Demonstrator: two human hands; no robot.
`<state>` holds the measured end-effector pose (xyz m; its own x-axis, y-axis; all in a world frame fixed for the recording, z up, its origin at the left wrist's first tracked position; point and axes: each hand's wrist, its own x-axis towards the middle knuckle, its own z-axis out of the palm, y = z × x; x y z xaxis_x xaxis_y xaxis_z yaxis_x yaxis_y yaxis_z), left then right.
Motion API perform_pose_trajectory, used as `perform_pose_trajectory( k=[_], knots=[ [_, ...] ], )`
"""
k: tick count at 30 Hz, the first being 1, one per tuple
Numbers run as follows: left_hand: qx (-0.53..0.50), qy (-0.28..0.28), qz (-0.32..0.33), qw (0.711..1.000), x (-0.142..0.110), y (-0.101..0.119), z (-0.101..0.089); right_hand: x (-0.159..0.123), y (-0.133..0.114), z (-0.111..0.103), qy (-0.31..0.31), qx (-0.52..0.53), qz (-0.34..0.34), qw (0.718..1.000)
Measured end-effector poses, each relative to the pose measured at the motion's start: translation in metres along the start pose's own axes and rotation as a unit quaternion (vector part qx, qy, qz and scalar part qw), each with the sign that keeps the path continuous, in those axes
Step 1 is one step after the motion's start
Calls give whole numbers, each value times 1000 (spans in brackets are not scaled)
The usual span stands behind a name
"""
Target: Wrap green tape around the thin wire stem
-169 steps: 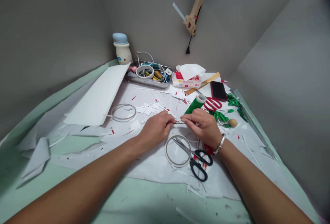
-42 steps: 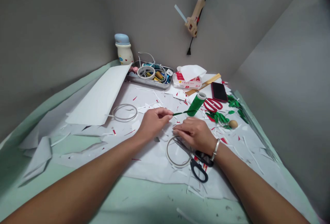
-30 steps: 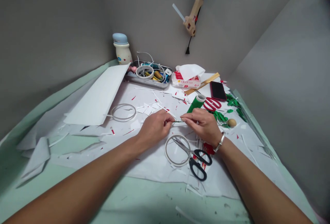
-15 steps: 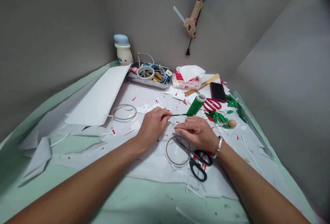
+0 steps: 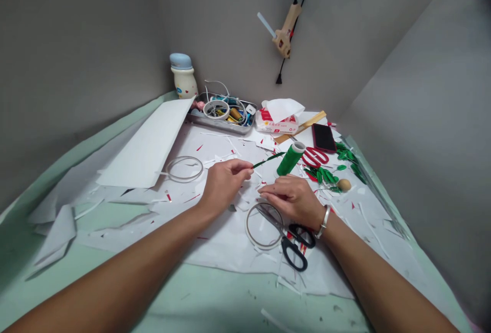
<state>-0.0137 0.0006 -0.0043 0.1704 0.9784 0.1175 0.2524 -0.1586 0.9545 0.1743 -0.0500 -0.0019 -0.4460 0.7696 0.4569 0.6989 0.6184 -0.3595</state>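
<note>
My left hand pinches the end of a thin green strip between thumb and fingers. The strip slants up to the right, and its far end stops close to a roll of green tape. My right hand lies on the white paper with its fingers together, holding nothing. Just below it are black-handled scissors, their blades lying across a clear tape ring. Paper scraps are scattered around both hands.
Green paper leaves, red-handled scissors, a wooden ball and a phone lie to the right. Behind stand a metal tray of supplies and a tissue pack. A white card lies left.
My right hand has let go of the strip and moved down and to the right. My left hand has drawn back slightly, and the strip now tilts up instead of lying level.
</note>
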Motion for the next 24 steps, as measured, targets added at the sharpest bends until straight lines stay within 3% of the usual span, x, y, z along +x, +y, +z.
perform_pose_trajectory(
  k=[8, 14, 18, 24],
  knots=[
    [-102, -7, -64, 993, 1, 4, 1, 0, 0, 2, 2, -13, 4, 1000],
    [-112, -8, -76, 991, 1, 7, -1, 0, -2, 1, 0, -26, 11, 1000],
    [-70, -18, -49, 996, 2, 4, 0, 0, -4, 1, -13, -17, -1, 1000],
    [103, -8, 63, 993, -1, 0, 1, -1, -4, -3, 7, -35, -22, 999]
  ],
)
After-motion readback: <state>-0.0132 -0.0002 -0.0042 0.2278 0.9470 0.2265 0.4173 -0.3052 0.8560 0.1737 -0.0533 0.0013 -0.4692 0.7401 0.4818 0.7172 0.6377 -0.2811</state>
